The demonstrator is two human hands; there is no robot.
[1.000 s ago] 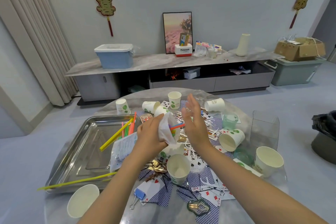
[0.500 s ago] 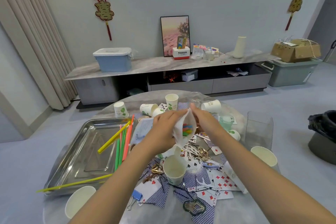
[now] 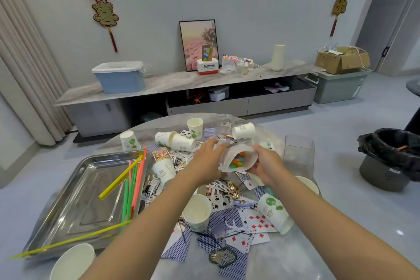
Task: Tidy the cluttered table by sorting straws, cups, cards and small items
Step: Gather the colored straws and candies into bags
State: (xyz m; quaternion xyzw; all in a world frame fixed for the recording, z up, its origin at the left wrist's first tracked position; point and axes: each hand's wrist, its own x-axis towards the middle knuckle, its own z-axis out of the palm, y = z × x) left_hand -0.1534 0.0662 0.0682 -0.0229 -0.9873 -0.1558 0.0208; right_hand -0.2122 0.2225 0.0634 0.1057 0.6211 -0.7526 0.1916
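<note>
Both hands hold a white paper bag (image 3: 243,151) open above the middle of the round table (image 3: 284,257); colourful small pieces (image 3: 237,161) show inside it. My left hand (image 3: 208,159) grips the bag's left edge and my right hand (image 3: 266,165) grips its right edge. Coloured straws (image 3: 131,184) lie over the steel tray (image 3: 75,200) at the left. Paper cups stand or lie about, one upright (image 3: 197,211) under my left forearm, another on its side (image 3: 273,212) under my right arm. Playing cards (image 3: 256,223), clips and hair clips litter the tabletop.
A clear plastic box (image 3: 298,154) stands at the table's right edge and a clear cup (image 3: 223,121) at the far side. A black-lined bin (image 3: 391,157) sits on the floor to the right. A low cabinet (image 3: 204,95) runs along the far wall.
The bag has gone from hanging upright to lying tilted with its mouth towards me. Both hands moved lower and slightly right, spreading the opening wider.
</note>
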